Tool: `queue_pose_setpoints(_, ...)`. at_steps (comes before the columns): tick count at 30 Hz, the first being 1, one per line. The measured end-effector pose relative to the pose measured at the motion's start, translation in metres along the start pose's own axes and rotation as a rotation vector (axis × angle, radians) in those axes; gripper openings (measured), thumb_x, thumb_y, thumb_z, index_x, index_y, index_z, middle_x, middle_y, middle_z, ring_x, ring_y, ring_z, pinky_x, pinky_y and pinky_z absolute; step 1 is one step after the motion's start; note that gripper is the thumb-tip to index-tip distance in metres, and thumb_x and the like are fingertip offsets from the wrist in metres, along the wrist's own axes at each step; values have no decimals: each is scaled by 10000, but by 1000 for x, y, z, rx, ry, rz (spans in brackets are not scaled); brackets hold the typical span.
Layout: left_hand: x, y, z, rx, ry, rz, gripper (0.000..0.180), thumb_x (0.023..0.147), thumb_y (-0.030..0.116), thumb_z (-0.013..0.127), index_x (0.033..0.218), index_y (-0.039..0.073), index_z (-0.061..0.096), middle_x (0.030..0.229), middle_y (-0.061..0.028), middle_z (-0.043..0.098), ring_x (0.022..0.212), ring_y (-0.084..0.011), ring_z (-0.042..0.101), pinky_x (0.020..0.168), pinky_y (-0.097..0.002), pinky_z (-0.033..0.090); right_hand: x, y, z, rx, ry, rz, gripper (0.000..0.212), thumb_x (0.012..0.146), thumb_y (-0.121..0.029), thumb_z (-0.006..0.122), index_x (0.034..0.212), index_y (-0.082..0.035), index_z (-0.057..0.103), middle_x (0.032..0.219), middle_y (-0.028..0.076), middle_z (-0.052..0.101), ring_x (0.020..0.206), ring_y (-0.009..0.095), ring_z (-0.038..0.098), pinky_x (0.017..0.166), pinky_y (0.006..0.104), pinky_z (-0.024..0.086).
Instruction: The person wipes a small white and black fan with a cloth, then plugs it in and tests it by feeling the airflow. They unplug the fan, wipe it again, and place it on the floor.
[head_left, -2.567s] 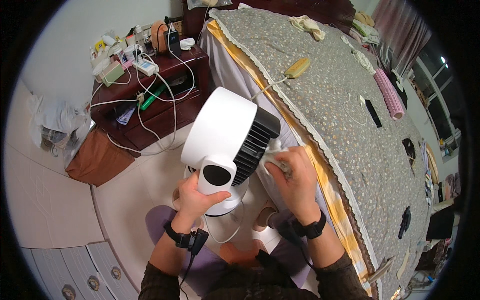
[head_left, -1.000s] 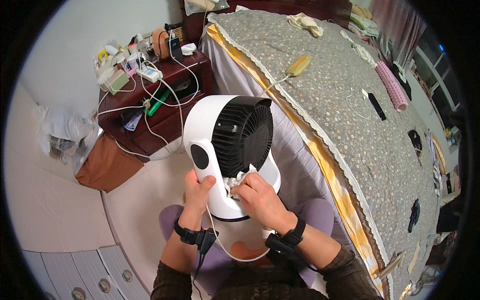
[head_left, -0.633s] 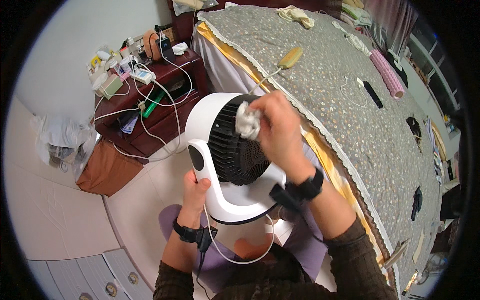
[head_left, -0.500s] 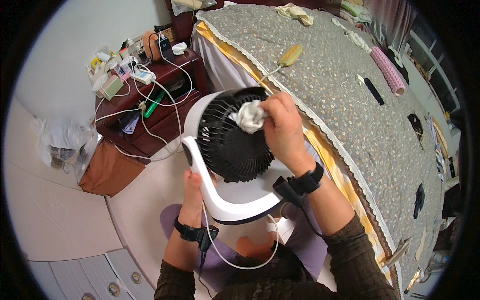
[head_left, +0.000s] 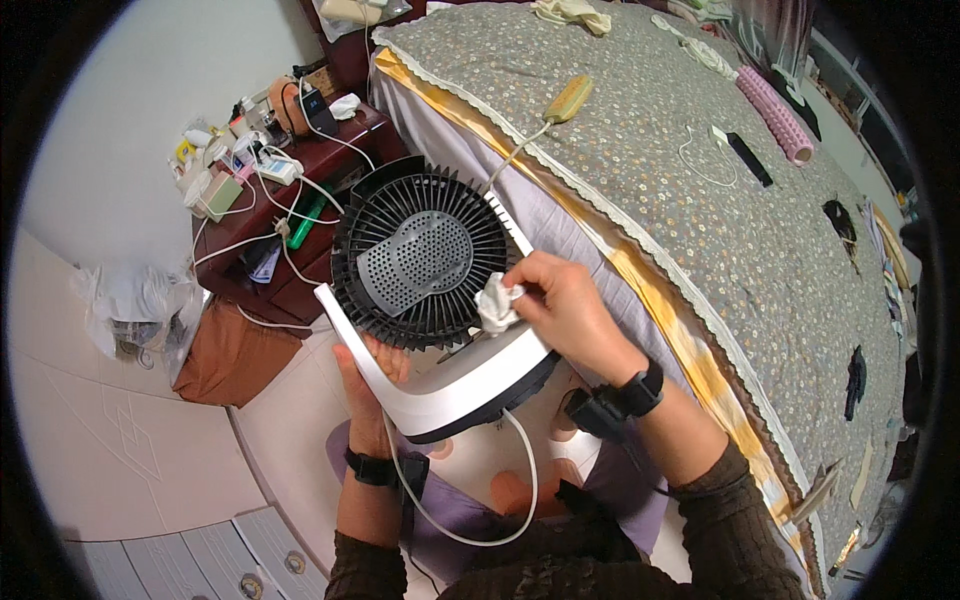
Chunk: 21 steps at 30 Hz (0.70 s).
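Observation:
An electric fan (head_left: 425, 250) with a black ribbed head and a white U-shaped frame is held up in front of me. Its head is turned so that a dark perforated panel faces up. My left hand (head_left: 368, 375) grips the lower left of the white frame, some fingers hidden behind it. Pinched in my right hand (head_left: 572, 312) is a crumpled white cloth or tissue (head_left: 497, 303), at the lower right edge of the black grille by the frame. A white cord (head_left: 535, 470) loops below the fan's base over my lap.
To the right is a bed (head_left: 660, 170) with a floral cover, holding a yellow brush-like object (head_left: 569, 99) and a pink textured roller (head_left: 775, 115). A dark red cabinet (head_left: 375, 130) stands at the far left, crowded with bottles and cords. A brown bag (head_left: 235, 350) sits on the floor.
The fan has turned, bringing its perforated panel into view. My right hand has moved the white cloth from the upper grille down to its lower right edge. My left hand still grips the frame.

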<state>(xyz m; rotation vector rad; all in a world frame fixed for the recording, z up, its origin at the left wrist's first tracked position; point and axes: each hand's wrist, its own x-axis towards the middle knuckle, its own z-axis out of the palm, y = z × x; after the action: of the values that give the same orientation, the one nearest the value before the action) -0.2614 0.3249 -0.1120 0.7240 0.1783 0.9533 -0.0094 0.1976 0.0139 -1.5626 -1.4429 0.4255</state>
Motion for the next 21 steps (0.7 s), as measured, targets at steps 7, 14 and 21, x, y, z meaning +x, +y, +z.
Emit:
queue_pose_setpoints(7, 0, 0, 7, 60, 48, -7, 557, 941, 714, 520, 834, 172, 452, 568, 59, 334, 486, -97, 347, 500, -269, 345, -10, -61, 47, -142, -23, -291, 44, 787, -74, 663, 816, -43, 674, 841, 118, 620, 836, 318, 670, 718, 411, 550)
queue_pose_setpoints(14, -1, 6, -7, -44, -15, 11, 618, 924, 778, 452, 836, 166, 470, 592, 45, 390, 486, -131, 365, 490, -290, 345, 16, -14, -4, -451, 10, -141, 148, 711, -21, 673, 857, -37, 690, 838, 155, 662, 788, 367, 669, 704, 447, 545)
queue_pose_setpoints(21, -15, 8, 5, 62, 244, 6, 634, 902, 781, 492, 856, 151, 535, 594, 37, 449, 520, -133, 434, 509, -277, 374, 16, 40, -70, 746, 96, 387, 131, 932, -23, 646, 1061, -43, 661, 990, 36, 710, 884, 135, 676, 778, 310, 543)
